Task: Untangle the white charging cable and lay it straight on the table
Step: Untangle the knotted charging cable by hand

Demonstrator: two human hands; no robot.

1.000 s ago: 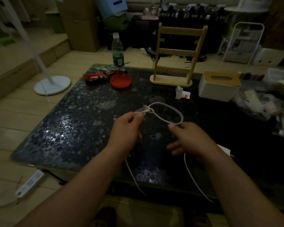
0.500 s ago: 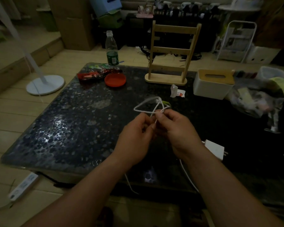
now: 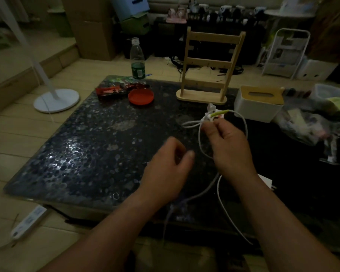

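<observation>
A dark, speckled stone-topped table (image 3: 82, 154) is seen filling most of the head view, set on a pale wooden floor. Toward its far edge a wooden ladder-shaped rack (image 3: 208, 69) is stood upright, and just right of it a white tissue box with a wooden lid (image 3: 258, 104) is placed. A clear plastic bottle with a green label (image 3: 137, 59) is stood at the far left corner, with a red round lid (image 3: 141, 96) and a red snack packet (image 3: 114, 91) lying near it. Crumpled plastic bags (image 3: 310, 124) are heaped at the right edge.

The right hand (image 3: 230, 148) is raised above the table with its thumb and fingers pinched shut on the white charging cable (image 3: 199, 142) at the tangled knot, where a yellow-green section is seen. Loops of the cable are spread left and right of the pinch, and two strands are hung down below the wrist past the near table edge. The left hand (image 3: 165, 173) is held lower and just left, its fingers loosely curled; no cable is clearly gripped in it, though a blurred strand is passed close beneath it.
</observation>
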